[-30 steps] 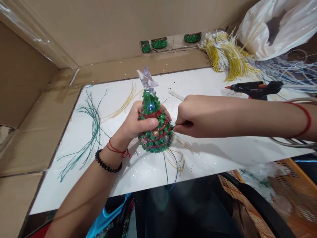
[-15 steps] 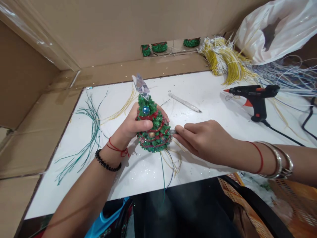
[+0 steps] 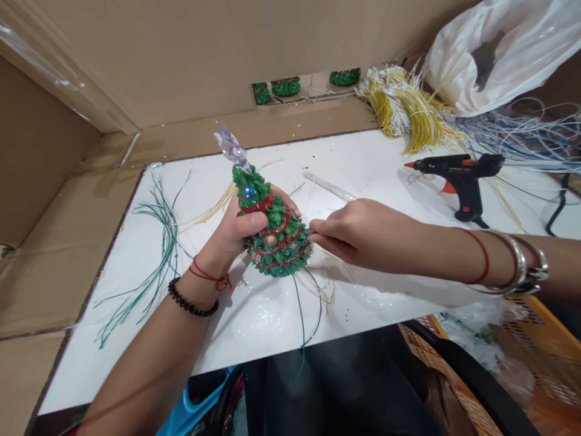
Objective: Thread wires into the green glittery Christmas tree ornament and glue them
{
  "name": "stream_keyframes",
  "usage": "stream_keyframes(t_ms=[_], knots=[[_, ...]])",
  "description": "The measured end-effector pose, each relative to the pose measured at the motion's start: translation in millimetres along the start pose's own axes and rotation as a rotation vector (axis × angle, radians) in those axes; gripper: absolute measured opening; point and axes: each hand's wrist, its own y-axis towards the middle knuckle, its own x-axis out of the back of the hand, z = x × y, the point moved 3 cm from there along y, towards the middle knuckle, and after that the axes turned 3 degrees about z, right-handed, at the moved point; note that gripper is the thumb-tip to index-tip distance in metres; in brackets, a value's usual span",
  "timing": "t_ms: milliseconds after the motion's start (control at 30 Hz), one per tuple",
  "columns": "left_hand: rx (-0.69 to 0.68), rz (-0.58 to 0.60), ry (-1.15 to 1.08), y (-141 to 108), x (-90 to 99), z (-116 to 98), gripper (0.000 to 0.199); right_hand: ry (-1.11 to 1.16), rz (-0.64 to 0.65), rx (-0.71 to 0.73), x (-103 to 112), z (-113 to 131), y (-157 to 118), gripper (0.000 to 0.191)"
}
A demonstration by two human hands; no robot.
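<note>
A small green decorated Christmas tree figurine (image 3: pixel 276 236) leans to the left above the table, with a clear faceted topper, red garlands and coloured balls. My left hand (image 3: pixel 245 225) is wrapped round its upper half, thumb across the front. Pinched in my right hand (image 3: pixel 349 230) is a thin grey tool (image 3: pixel 308 231) whose tip meets the tree's right side; most of it is hidden by the fingers, so its kind is unclear. Thin yellow, green and dark wires (image 3: pixel 313 290) hang from under the tree onto the white tabletop (image 3: pixel 254 327).
Green wires (image 3: pixel 166 242) lie at the left. Behind my right hand is a clear pen-like stick (image 3: pixel 329 186). A black glue gun (image 3: pixel 463 175) rests at the right, near yellow wire bundles (image 3: pixel 408 109) and a white plastic bag (image 3: pixel 499 54). Cardboard walls (image 3: pixel 190 54) enclose the back and left.
The tree has tilted further left, its topper shifting left in view. My right hand has rotated and stays at the tree's right side, now covering part of the clear stick.
</note>
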Motion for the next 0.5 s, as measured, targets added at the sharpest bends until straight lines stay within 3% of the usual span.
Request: stream_keyframes(t_ms=[133,300,500], knots=[[-0.021,-0.066,-0.03,1,0.8,0,0.049,0.009,0.043,0.028,8,0,3,0.03],[-0.016,-0.024,0.088,-3,-4.4,-1,0.047,-0.102,0.057,-0.034,2,6,-2,0.02],[-0.054,-0.155,0.183,-2,-15.6,-7,0.042,-0.209,0.087,-0.111,2,11,-4,0.021]])
